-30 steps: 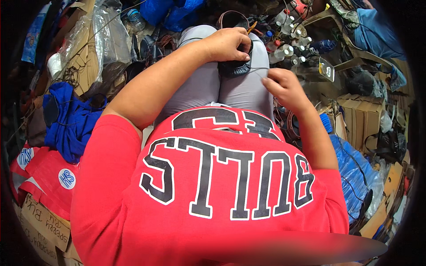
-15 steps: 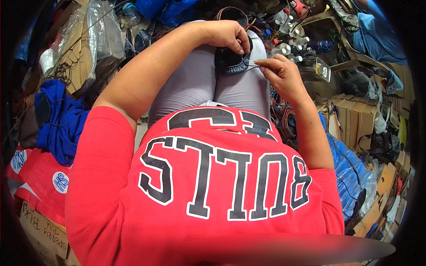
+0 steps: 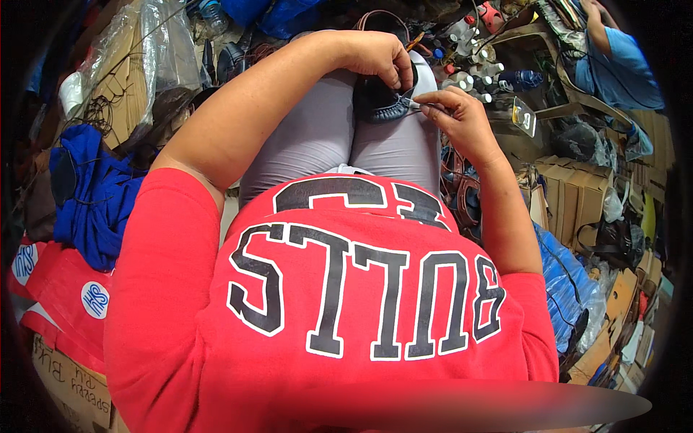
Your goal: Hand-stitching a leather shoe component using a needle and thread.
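Observation:
A dark shoe (image 3: 382, 113) with a gathered, stitched toe rests on my lap between my grey-clad thighs (image 3: 310, 133), its toe toward me. My left hand (image 3: 381, 58) reaches over from the left, bent at the wrist, with its curled fingers gripping the shoe at its opening; the fingertips are partly hidden in the dark inside. Close by the toe's right side, my right hand (image 3: 460, 119) pinches a thin strand (image 3: 413, 105) that runs to the stitching. It looks like thread, but the part between the fingertips is too small to make out.
Several small capped bottles (image 3: 469, 79) stand beyond my right hand. Flattened cardboard (image 3: 570, 187) and blue plastic (image 3: 563, 274) lie to the right, blue cloth (image 3: 97, 198) and a red bag (image 3: 68, 289) to the left. Another person's arm and blue clothing (image 3: 624, 72) show at the far right.
My right hand has moved slightly closer to the shoe, and less of the strand shows between them. My left hand and the shoe have shifted a little to the right.

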